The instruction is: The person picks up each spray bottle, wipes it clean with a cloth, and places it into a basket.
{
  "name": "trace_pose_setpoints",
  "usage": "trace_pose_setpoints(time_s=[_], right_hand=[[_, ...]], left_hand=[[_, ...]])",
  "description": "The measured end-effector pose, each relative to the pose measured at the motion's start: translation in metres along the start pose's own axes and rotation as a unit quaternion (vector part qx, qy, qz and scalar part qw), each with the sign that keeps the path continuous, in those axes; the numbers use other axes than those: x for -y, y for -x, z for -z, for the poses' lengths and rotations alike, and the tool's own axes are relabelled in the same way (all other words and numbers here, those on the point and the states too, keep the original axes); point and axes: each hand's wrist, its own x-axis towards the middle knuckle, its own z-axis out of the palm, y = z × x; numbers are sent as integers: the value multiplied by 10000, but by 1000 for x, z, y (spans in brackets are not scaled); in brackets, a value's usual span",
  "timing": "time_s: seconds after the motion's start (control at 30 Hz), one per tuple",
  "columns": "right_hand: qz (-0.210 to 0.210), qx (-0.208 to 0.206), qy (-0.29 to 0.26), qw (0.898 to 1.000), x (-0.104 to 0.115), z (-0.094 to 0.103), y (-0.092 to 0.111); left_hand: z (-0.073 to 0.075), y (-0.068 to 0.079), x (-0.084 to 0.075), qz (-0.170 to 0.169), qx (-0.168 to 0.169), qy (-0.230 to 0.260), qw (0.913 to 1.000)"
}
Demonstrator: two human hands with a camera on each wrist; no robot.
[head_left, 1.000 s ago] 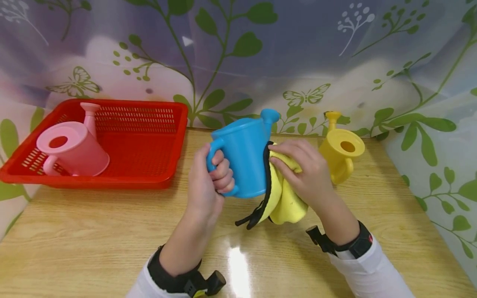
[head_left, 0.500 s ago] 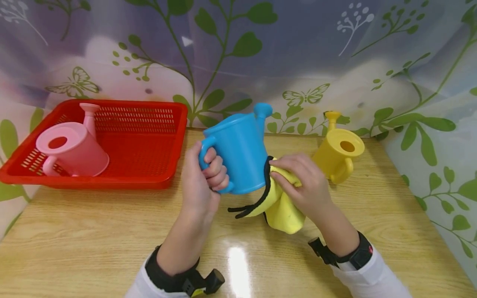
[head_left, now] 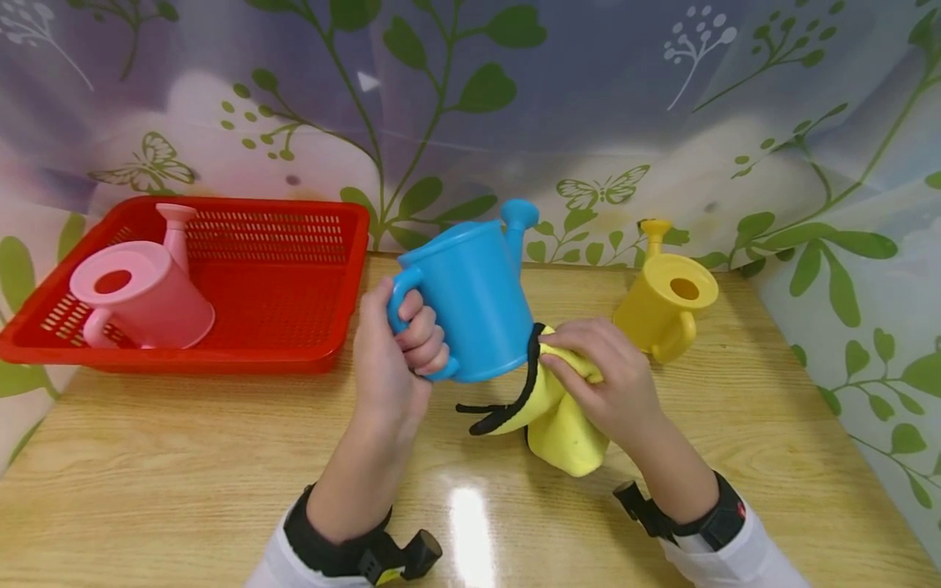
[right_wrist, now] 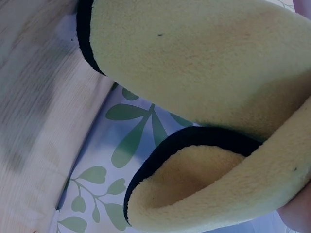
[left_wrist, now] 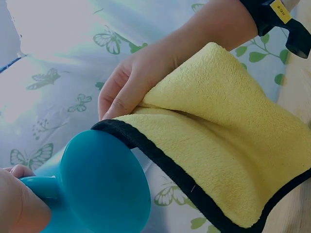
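Note:
My left hand [head_left: 400, 351] grips the handle of a blue watering can [head_left: 478, 302], which is held above the table and tilted, its spout to the upper right. In the left wrist view the flat bottom of the can [left_wrist: 104, 184] faces the camera. A yellow cloth with black edging [head_left: 566, 433] is pinched in my right hand [head_left: 606, 376], its upper edge at the lower right side of the can. The cloth [right_wrist: 204, 63] hangs in folds and fills most of the right wrist view, with little of the hand showing there.
A red basket [head_left: 275, 355] stands at the left with a pink watering can [head_left: 158, 302] inside. Behind my right hand, a yellow watering can [head_left: 654, 310] stands on the wooden table [head_left: 184, 474]. A leaf-printed curtain [head_left: 603, 98] runs along the back and right side.
The blue watering can has moved left and slightly up, and tilted more. My right hand with the cloth has slid down toward the can's lower edge.

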Motion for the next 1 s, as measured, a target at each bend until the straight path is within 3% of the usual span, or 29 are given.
trace_pose_setpoints(time_s=[0.27, 0.5, 1.0], right_hand=[[-162, 69, -56, 9998, 0, 1, -4], [-633, 113, -146, 9978, -1, 1, -12], [-822, 63, 33, 9966, -9, 1, -36]], left_hand=[[0, 1, 2, 77, 71, -180, 9998], [-1, 2, 4, 194, 131, -214, 9995], [-3, 3, 7, 169, 292, -342, 9988]])
